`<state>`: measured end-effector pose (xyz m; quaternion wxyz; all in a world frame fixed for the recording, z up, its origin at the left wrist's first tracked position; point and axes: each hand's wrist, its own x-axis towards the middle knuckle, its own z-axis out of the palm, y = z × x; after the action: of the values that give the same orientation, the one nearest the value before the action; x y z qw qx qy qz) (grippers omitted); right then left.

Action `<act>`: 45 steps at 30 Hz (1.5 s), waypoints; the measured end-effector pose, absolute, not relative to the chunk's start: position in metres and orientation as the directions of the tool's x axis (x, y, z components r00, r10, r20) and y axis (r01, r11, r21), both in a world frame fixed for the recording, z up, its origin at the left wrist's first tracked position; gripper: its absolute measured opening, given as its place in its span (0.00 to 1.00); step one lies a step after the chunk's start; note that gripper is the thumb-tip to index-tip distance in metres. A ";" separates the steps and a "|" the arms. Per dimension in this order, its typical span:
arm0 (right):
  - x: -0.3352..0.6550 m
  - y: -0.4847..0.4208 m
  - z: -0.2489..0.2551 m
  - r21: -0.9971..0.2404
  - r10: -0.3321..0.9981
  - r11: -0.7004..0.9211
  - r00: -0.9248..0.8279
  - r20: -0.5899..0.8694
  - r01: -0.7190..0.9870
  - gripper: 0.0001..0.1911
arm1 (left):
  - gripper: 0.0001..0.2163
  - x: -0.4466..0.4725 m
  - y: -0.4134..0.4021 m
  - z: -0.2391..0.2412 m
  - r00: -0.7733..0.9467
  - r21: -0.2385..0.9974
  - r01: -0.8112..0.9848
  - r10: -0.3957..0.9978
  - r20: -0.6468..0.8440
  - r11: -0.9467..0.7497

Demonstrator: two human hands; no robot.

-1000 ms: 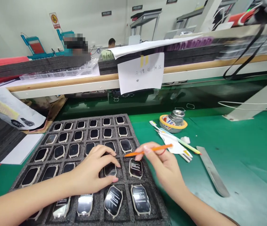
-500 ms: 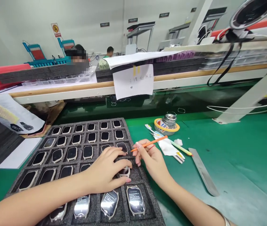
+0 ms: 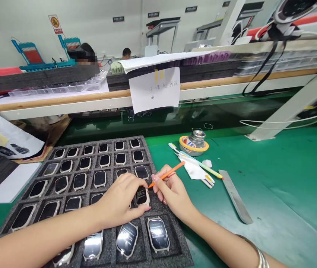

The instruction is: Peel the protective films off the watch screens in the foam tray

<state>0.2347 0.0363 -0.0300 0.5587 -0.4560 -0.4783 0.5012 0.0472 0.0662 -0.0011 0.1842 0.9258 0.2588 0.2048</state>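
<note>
My left hand (image 3: 123, 197) is closed on a smartwatch (image 3: 142, 196), thumb at its lower end and fingers at the top. The watch has no strap, and white text shows on its dark screen. It sits tilted at its compartment in the grey foam tray (image 3: 184, 247). In my right hand (image 3: 172, 188) is a slim orange pointed stick (image 3: 172, 170), held like a pen. Its tip is at the upper right edge of the watch; whether it touches I cannot tell. Several other strapless watches lie in the tray, among them one with a lit screen (image 3: 158, 233) nearest me.
Right of the tray lie a roll of yellow tape (image 3: 206, 145) with a metal-topped jar (image 3: 197, 138), a yellow-green stick (image 3: 212, 170), white wipes (image 3: 190, 167) and a flat metal strip (image 3: 235, 197). A shelf (image 3: 91, 100) with foam sheets crosses behind. Other people sit beyond it.
My left hand has tilted the watch up, and its lit text now shows. My right hand has brought the orange stick's tip to the watch's edge. The view has shifted slightly.
</note>
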 end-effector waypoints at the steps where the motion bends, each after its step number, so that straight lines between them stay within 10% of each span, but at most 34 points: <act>1: 0.235 0.036 -0.031 -0.990 0.996 0.082 0.035 0.078 -0.114 0.19 | 0.15 0.047 0.066 -0.001 0.776 0.455 0.409 0.564 0.283 -0.791; 21: 0.235 0.033 -0.030 -0.990 0.990 0.137 -0.015 0.137 -0.038 0.20 | 0.22 0.047 0.054 0.009 0.785 0.420 0.469 0.585 0.205 -0.777; 26: 0.238 0.036 -0.022 -0.981 0.997 0.059 0.060 0.049 -0.183 0.24 | 0.35 0.019 0.006 0.005 0.862 0.159 0.456 0.479 0.165 -0.876; 32: 0.234 0.026 -0.011 -0.969 0.994 0.077 0.095 0.056 -0.235 0.23 | 0.24 -0.006 -0.019 -0.013 0.895 -0.170 0.422 0.379 0.234 -0.891; 45: 0.236 0.033 -0.016 -0.977 0.987 0.101 0.142 0.075 -0.186 0.23 | 0.32 -0.011 0.047 -0.007 0.850 0.063 0.430 0.428 0.307 -0.900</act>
<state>0.2357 0.0330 -0.0157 0.6003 -0.4589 -0.4363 0.4885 -0.0110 0.0472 -0.0072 -0.0039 0.9617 0.2231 0.1589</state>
